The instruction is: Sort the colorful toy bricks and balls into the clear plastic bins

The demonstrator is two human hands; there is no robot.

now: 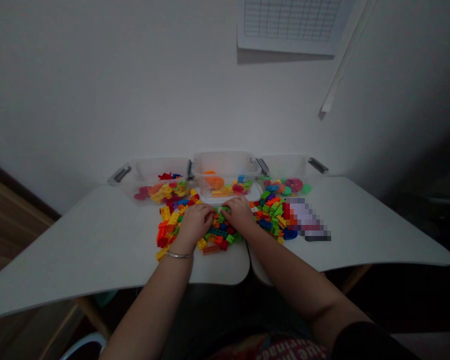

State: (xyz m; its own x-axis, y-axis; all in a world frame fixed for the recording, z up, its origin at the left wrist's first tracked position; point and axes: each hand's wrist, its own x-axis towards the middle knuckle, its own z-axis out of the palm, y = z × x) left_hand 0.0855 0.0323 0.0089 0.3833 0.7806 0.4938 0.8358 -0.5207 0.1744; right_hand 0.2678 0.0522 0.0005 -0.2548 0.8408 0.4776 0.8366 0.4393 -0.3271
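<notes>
A pile of mixed toy building bricks (218,233) in red, orange, yellow, green and blue lies across the table's middle. Over its left part is my left hand (198,221), a bangle on its wrist, the fingers curled down and inward. My right hand (240,214) is just to the right, its fingers bent and closed toward the left hand. Small green bricks (221,217) show between the two sets of fingertips. Whatever either hand pinches is too small and dim to make out. An orange brick (211,249) lies at the pile's near edge.
Three clear plastic bins stand along the wall: a left bin (161,165) and a right bin (285,162) with colourful pieces, and a middle bin (225,159) with orange and yellow ones. A pixelated flat item (307,220) lies right of the pile on the white table (97,240).
</notes>
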